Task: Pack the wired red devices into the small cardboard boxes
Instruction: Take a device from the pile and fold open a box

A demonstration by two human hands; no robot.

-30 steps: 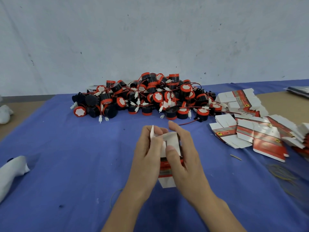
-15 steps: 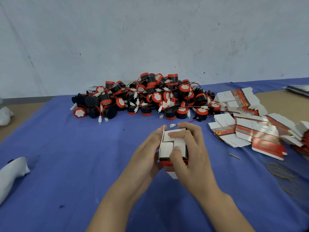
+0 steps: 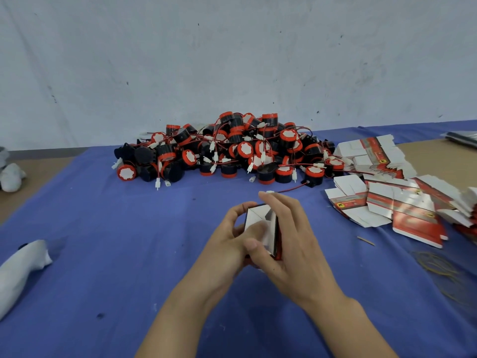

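You have tilted the small cardboard box (image 3: 259,217) since half a second ago; its white end flaps now face left. The blue cloth (image 3: 116,254) carries the pile of wired red devices (image 3: 232,151) at the far middle and flattened cartons (image 3: 387,200) at the right. Your left hand (image 3: 224,246) and right hand (image 3: 296,244) both curl tightly round the box, near centre, above the cloth.

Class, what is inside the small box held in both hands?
The box shows only white folded flaps at its end. These, the left hand and the right hand cover the inside.
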